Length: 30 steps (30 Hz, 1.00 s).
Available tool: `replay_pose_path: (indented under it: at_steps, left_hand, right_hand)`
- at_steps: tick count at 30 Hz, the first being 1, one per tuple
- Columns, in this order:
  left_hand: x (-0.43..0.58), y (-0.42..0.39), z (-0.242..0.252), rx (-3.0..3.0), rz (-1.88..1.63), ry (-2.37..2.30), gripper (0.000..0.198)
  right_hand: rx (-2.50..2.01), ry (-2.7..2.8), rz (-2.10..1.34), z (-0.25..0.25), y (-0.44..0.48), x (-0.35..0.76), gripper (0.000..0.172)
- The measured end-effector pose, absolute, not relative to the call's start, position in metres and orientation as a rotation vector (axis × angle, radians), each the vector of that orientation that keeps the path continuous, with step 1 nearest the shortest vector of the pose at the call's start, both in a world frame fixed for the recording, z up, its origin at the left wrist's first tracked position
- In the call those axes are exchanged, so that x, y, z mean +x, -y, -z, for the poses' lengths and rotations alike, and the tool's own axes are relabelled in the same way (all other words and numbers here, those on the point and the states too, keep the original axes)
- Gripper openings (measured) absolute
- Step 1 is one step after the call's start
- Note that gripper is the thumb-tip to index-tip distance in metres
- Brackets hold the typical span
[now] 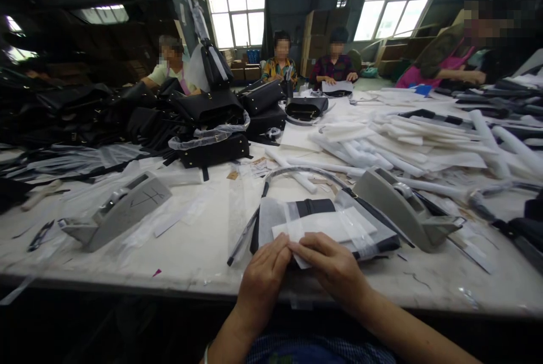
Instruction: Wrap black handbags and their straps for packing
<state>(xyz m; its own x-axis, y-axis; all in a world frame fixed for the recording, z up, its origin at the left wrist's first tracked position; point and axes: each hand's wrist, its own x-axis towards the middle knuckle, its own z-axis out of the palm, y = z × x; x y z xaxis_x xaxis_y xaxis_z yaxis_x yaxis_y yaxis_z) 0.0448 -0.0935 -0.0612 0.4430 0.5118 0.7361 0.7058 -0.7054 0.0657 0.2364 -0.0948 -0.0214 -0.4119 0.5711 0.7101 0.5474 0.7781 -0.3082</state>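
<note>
In front of me a black handbag [390,244] lies flat near the table's front edge, partly covered by white wrapping paper [339,225] with clear tape across it. Its wrapped strap [292,170] arches out behind. My left hand [267,265] is closed over the near edge of the paper, fingers together. Beside it my right hand [333,268] pinches the same edge, its fingertips meeting those of the left. What lies under the fingertips is hidden. A grey tape dispenser [394,206] stands just right of the bag.
Another tape dispenser [123,211] stands to the left, near small scissors [40,235]. Black handbags [212,149] are piled at the back left. White paper sheets and foam tubes [407,138] heap up at the back right. Several people sit around the table.
</note>
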Motion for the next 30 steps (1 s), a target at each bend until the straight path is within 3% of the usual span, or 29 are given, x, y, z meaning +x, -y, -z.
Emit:
replay_pose_path:
  at_steps: [6, 12, 16, 21, 30]
  left_hand:
    - [0.050, 0.096, 0.074, -2.354, 1.329, 1.162, 0.030]
    - [0.047, 0.096, 0.072, -2.475, 1.157, 0.966, 0.039]
    - [0.045, 0.097, 0.071, -2.461, 1.153, 0.954, 0.040]
    - [0.046, 0.096, 0.074, -2.438, 1.158, 0.965, 0.041]
    - [0.049, 0.095, 0.074, -2.405, 1.195, 0.944, 0.039]
  right_hand:
    - [-0.790, 2.098, 0.032, 0.036, 0.115, 0.227, 0.029]
    - [-0.666, 2.249, -0.029, 0.014, 0.123, 0.232, 0.010]
    - [-0.968, 2.172, -0.041, -0.021, 0.079, 0.249, 0.019]
    - [-1.446, 2.633, -0.133, -0.018, 0.000, 0.238, 0.037]
    - [-1.402, 2.902, -0.135, -0.001, -0.015, 0.188, 0.041]
